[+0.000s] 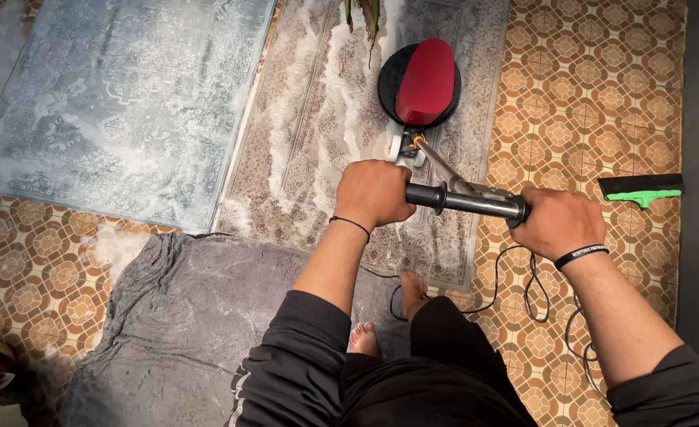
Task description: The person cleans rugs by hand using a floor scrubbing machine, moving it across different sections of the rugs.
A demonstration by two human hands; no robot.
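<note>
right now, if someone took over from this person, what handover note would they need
Left hand: shut on the left end of the handlebar.
Right hand: shut on its right end.
Scrubbing machine, red cover over a black disc, stands on the foamy beige rug, near its far end.
Blue-grey rug to the left also shows foam; the grey rug near the bare feet looks mostly foam-free.
Black cable loops on the tiles by the right leg; mind it.
Green squeegee lies on the tiles to the right, untouched.

Glossy red plastic hood [426, 81] on the scrubber; shiny metal handlebar [476, 202] with matt black grip; foamy woven rugs [349, 119]; smooth patterned floor tiles [586, 103].
</note>
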